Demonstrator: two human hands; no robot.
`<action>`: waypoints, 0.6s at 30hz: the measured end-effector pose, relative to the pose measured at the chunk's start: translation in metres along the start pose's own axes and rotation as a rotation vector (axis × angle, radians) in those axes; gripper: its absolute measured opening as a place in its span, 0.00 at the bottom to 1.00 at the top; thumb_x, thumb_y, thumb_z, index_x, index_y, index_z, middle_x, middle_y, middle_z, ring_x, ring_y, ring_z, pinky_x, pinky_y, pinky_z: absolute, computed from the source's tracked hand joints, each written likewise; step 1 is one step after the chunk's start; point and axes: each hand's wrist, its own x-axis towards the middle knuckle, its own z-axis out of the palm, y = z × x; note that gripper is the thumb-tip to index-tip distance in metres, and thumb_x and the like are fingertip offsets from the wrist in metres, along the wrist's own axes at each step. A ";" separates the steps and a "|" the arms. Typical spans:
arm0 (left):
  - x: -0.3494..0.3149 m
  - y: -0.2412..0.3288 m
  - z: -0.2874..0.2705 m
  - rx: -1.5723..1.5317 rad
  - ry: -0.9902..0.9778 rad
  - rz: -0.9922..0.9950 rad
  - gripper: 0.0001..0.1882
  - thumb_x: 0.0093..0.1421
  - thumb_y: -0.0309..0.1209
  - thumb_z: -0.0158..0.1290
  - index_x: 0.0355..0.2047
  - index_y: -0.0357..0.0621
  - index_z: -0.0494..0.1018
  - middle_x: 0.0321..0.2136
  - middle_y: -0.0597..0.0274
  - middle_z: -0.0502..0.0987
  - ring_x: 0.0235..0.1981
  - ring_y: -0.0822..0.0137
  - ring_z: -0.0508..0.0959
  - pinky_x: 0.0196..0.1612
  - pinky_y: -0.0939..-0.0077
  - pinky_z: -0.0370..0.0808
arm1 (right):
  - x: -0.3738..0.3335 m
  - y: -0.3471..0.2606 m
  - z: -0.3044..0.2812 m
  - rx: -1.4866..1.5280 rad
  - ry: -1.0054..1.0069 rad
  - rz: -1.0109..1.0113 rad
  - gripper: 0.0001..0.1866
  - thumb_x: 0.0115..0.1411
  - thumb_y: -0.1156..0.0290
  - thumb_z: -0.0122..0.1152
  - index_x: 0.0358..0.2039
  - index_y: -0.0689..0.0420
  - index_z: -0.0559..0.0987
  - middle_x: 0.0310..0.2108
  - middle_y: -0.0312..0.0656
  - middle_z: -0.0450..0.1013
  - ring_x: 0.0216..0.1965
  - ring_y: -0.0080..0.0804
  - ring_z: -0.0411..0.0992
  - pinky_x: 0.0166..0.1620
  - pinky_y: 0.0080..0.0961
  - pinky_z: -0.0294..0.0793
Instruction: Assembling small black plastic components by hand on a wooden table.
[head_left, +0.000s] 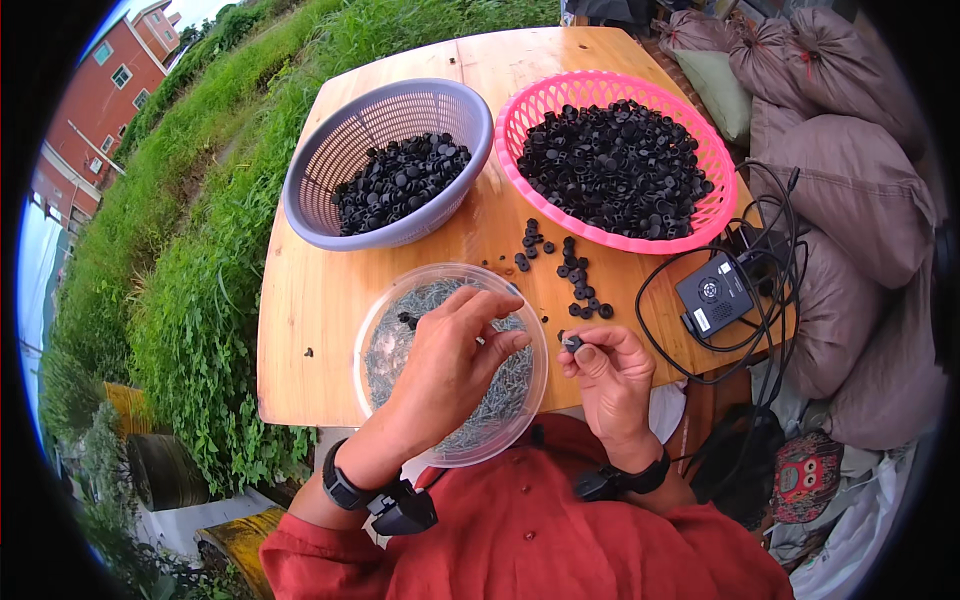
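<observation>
My right hand [615, 375] pinches a small black plastic piece [571, 342] between thumb and fingers, just right of a round clear plastic tub [541, 385]. The tub holds many thin grey metal pins [490, 415]. Over the tub is my left hand [465, 340], its thumb and index finger apart, with nothing visible between them; the other fingers are partly hidden. A black bit [407, 320] lies among the pins beside that hand. Several loose black round pieces [580, 285] are scattered on the table beyond my right hand.
On the wooden table [310, 375] stand a grey-purple basket [315, 170] and a pink basket [512, 125], both holding black pieces. A black device box [714, 295] with tangled cables [790, 270] lies at the right edge. Brown sacks [850, 190] are piled beyond it.
</observation>
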 end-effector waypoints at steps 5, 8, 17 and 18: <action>0.052 -0.015 0.041 0.327 -0.091 0.212 0.16 0.54 0.24 0.51 0.44 0.37 0.70 0.35 0.48 0.72 0.33 0.51 0.74 0.34 0.65 0.71 | 0.005 -0.016 -0.023 0.068 0.136 -0.062 0.06 0.56 0.80 0.56 0.36 0.61 0.73 0.37 0.46 0.73 0.32 0.29 0.73 0.35 0.21 0.73; 0.081 -0.029 0.064 0.489 -0.168 0.116 0.18 0.52 0.23 0.50 0.45 0.43 0.70 0.35 0.47 0.72 0.36 0.48 0.73 0.35 0.60 0.71 | 0.004 -0.021 -0.032 0.058 0.146 -0.062 0.07 0.55 0.79 0.57 0.36 0.61 0.73 0.37 0.46 0.73 0.32 0.29 0.73 0.35 0.21 0.73; 0.100 -0.050 0.078 0.631 -0.110 0.041 0.11 0.49 0.27 0.52 0.35 0.47 0.76 0.32 0.54 0.75 0.32 0.50 0.75 0.34 0.58 0.72 | 0.005 -0.025 -0.039 0.075 0.139 -0.054 0.07 0.55 0.80 0.57 0.35 0.61 0.73 0.36 0.45 0.73 0.31 0.28 0.73 0.35 0.20 0.73; 0.098 -0.047 0.075 0.631 -0.109 0.039 0.11 0.49 0.27 0.52 0.35 0.47 0.76 0.32 0.54 0.75 0.32 0.50 0.75 0.34 0.58 0.72 | 0.006 -0.025 -0.038 0.075 0.137 -0.051 0.07 0.55 0.80 0.57 0.35 0.61 0.73 0.36 0.45 0.73 0.31 0.28 0.73 0.35 0.20 0.73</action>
